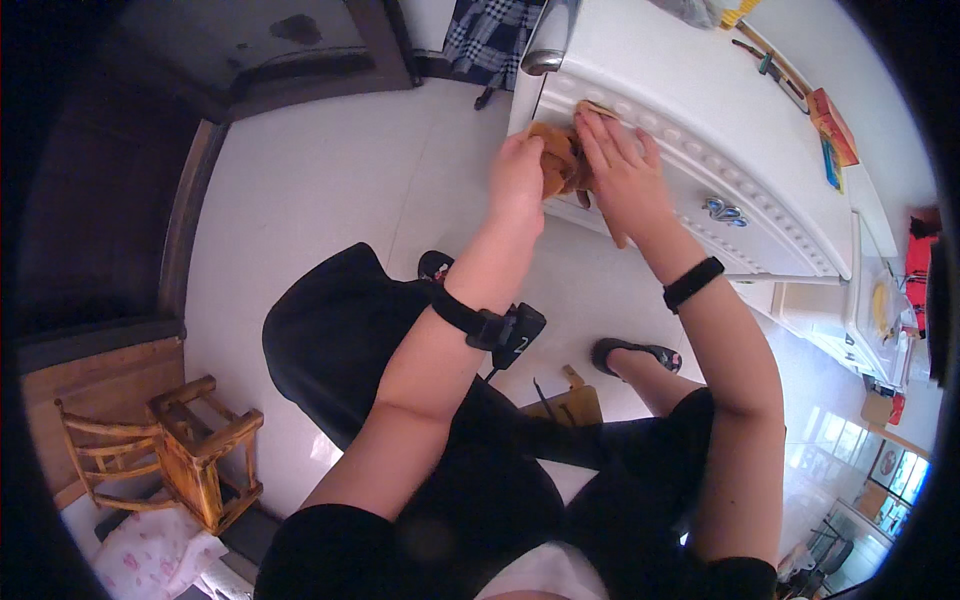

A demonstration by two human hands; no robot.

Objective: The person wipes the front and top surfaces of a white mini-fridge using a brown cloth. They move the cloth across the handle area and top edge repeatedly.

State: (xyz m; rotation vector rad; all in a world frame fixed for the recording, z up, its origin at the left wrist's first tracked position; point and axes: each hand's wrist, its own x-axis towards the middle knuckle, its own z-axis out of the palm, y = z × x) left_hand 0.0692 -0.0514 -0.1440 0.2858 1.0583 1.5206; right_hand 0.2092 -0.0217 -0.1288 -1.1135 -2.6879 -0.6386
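Note:
A brown cloth (555, 157) lies bunched against the left end of a white cabinet's drawer front (675, 187). My left hand (519, 176) grips the cloth's left side, fingers curled into it. My right hand (619, 161) presses on the cloth from the right, fingers extended, with part of the cloth sticking out above the fingertips and another part hanging below the palm. A blue and silver drawer handle (725, 211) sits to the right of my right hand.
On the cabinet top (697, 67) are a red box (832, 126), a blue packet (831, 163) and slim tools by the wall. A wooden chair (180, 450) stands at lower left, near a dark doorway. A yellowish case (577, 406) is on the floor below me. Checked fabric (491, 37) hangs beyond the cabinet.

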